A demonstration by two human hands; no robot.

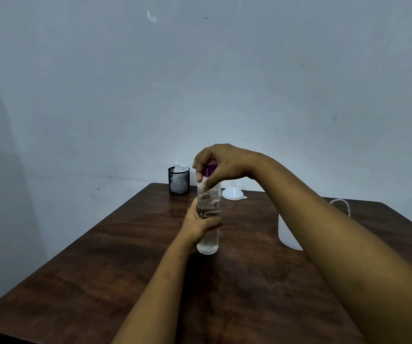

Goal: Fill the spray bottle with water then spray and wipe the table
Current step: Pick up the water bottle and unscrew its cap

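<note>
A clear spray bottle point(208, 242) stands upright near the middle of the dark wooden table point(100, 269), with water inside it. My left hand point(200, 223) grips the bottle around its middle. My right hand point(221, 165) comes from above and closes its fingers on the purple spray head point(211, 168) at the bottle's neck. Most of the head is hidden by my fingers.
A black mesh cup point(179, 181) holding white tissue or cloth stands at the table's far edge. A white funnel point(233, 192) lies upside down behind the bottle. A translucent white jug point(286, 234) with a thin handle point(341, 203) stands right, partly hidden by my forearm.
</note>
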